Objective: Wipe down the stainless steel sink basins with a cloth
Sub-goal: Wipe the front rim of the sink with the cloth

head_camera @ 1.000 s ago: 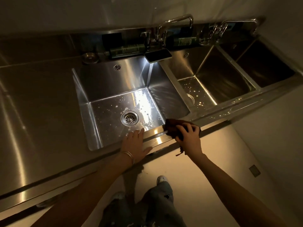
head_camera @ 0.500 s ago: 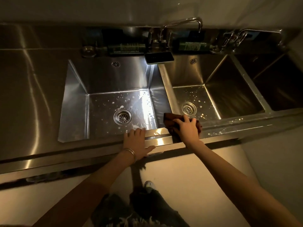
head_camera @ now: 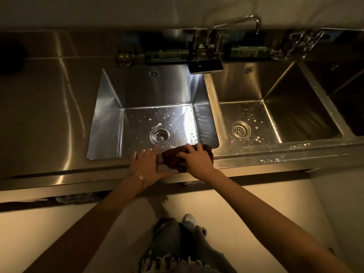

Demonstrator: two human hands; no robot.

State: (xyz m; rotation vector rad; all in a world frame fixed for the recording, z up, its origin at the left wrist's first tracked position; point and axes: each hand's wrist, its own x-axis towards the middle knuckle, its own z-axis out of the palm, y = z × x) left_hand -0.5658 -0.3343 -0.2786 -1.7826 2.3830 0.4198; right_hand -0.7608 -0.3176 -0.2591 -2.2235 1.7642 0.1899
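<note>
Two stainless steel basins sit side by side. The left basin (head_camera: 110,115) has white droplets and a bright wet patch around its drain (head_camera: 159,136). The right basin (head_camera: 295,107) is also speckled, with its own drain (head_camera: 240,129). A dark brown cloth (head_camera: 173,157) lies on the front rim of the left basin. My right hand (head_camera: 195,159) presses down on the cloth and grips it. My left hand (head_camera: 146,163) rests flat on the rim just left of the cloth, fingers spread, holding nothing.
A swivel faucet (head_camera: 234,22) stands behind the divider, with a lit phone (head_camera: 205,66) propped below it. Green bottles (head_camera: 164,55) lie along the back ledge. A third basin (head_camera: 350,91) is at far right. A steel counter (head_camera: 45,107) extends to the left.
My right hand has slid the cloth leftward along the front rim, from the divider to the left basin's edge beside my left hand. The view has shifted to square on.
</note>
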